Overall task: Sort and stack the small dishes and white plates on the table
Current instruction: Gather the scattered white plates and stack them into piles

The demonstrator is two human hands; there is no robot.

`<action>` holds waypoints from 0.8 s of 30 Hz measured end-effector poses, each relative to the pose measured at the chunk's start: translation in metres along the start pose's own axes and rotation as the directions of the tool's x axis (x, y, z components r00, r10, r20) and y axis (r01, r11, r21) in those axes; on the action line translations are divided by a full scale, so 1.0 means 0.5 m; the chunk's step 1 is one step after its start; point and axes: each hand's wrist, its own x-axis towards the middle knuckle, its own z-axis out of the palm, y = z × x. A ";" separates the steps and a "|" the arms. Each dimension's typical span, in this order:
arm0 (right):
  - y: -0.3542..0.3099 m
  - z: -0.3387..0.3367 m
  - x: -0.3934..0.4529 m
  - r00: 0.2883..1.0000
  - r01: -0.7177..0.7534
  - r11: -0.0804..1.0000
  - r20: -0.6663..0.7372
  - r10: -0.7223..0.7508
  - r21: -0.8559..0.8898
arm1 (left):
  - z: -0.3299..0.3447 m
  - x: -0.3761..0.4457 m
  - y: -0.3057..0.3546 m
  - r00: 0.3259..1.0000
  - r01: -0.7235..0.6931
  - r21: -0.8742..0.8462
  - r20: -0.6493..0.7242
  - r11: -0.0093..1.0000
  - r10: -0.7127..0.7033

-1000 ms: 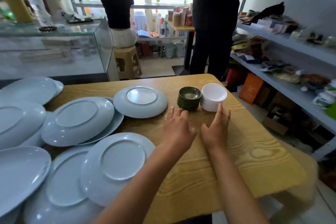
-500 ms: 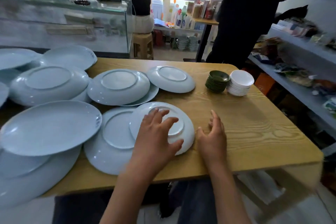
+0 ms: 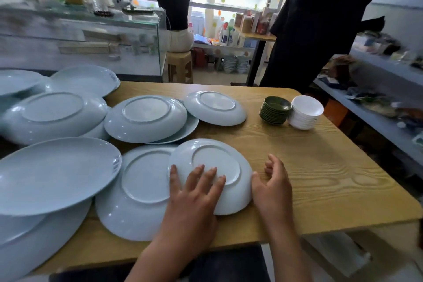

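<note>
Several white plates lie upside down and overlapping on the left half of the wooden table (image 3: 320,167). The nearest plate (image 3: 215,160) is tilted over another plate (image 3: 142,190). My left hand (image 3: 196,192) lies flat on its near side, fingers spread. My right hand (image 3: 272,185) touches its right rim with the thumb, fingers loosely curled. A stack of small green dishes (image 3: 274,110) and a stack of small white dishes (image 3: 305,112) stand side by side at the far right of the table.
A large oval platter (image 3: 52,171) lies at the near left, with more plates (image 3: 144,117) behind. A person in dark clothes (image 3: 320,18) stands past the table's far edge. Grey shelves (image 3: 377,121) run along the right, a glass case (image 3: 91,41) at the back left.
Both hands came back from the small dish stacks to the nearest plate. My left hand has settled onto it and my right hand has closed in on its rim.
</note>
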 end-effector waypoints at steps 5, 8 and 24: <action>-0.007 -0.003 -0.002 0.999 -0.025 0.995 -0.037 0.029 0.094 | 0.009 0.006 0.011 0.989 -0.024 0.039 -0.147 0.999 0.029; -0.008 -0.015 -0.003 0.989 -0.070 0.963 -0.106 0.100 0.261 | -0.001 0.023 0.007 0.969 -0.008 0.008 -0.248 1.000 0.009; 0.034 -0.053 -0.069 0.899 0.419 0.906 0.162 -0.406 -0.057 | -0.041 0.145 0.121 0.810 0.049 -0.981 -0.070 0.186 -0.582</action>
